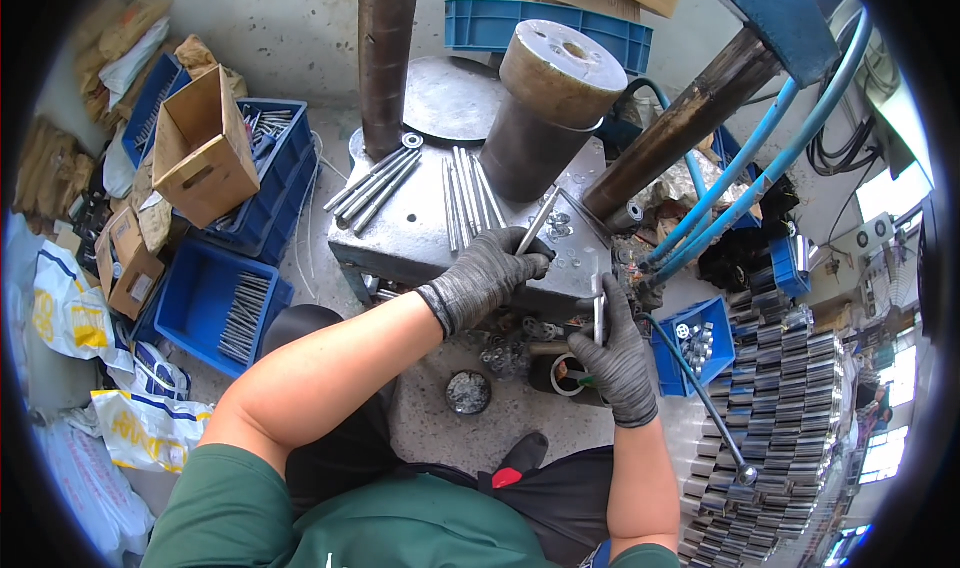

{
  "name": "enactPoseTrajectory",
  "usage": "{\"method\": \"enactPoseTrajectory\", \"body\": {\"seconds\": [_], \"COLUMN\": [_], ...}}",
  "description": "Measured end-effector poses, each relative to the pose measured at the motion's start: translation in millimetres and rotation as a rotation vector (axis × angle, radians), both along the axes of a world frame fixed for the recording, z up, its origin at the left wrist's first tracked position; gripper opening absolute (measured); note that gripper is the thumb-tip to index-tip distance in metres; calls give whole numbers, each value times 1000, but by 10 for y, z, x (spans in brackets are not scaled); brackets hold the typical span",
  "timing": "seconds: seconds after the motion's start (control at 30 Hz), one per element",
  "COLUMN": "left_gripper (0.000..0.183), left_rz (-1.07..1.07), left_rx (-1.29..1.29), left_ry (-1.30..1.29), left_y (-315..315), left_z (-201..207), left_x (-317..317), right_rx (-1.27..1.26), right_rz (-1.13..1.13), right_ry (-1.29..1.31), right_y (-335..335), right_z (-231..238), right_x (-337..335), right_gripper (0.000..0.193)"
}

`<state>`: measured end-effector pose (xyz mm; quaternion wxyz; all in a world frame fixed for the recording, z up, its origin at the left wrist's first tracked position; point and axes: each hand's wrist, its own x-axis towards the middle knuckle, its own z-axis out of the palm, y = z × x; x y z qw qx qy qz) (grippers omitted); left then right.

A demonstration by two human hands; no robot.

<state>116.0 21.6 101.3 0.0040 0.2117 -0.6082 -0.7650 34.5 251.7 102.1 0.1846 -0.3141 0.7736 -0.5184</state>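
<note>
In my gloved left hand [475, 280] a slim metal rod [541, 218] slants up and away over the front of a steel machine table [400, 240]. My gloved right hand [622, 366], lower and to the right, pinches a short, slim metal piece [599, 318] between thumb and fingers; its exact kind is unclear. Beyond my left hand, several metal rods [470, 196] lie side by side on the table. Another group of rods [375, 190] rests farther left, near a small metal ring [412, 140]. Small shiny pieces [560, 228] lie right of the held rod.
A thick steel cylinder [535, 138] stands on the table between two columns [388, 58]. Blue hoses [735, 183] curve down at the right. A blue bin [262, 283] holds rods at left; another blue bin [722, 338] holds metal parts at right, near stacked metal tubes [770, 418].
</note>
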Motion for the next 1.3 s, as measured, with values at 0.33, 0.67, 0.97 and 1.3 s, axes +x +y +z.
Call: {"method": "enactPoseTrajectory", "body": {"seconds": [0.33, 0.67, 0.97, 1.3], "left_gripper": [23, 20, 21, 34], "left_rz": [-59, -118, -119, -60], "left_rx": [-307, -391, -407, -426], "left_ry": [35, 35, 44, 148], "left_y": [26, 11, 14, -2], "left_z": [-112, -123, -165, -49], "left_x": [-17, -23, -25, 80], "right_rx": [194, 217, 233, 54], "right_rz": [45, 55, 79, -114], "right_ry": [924, 965, 915, -12], "right_y": [38, 42, 52, 305], "right_z": [68, 74, 61, 116], "right_x": [14, -4, -27, -184], "right_gripper": [63, 60, 58, 54]}}
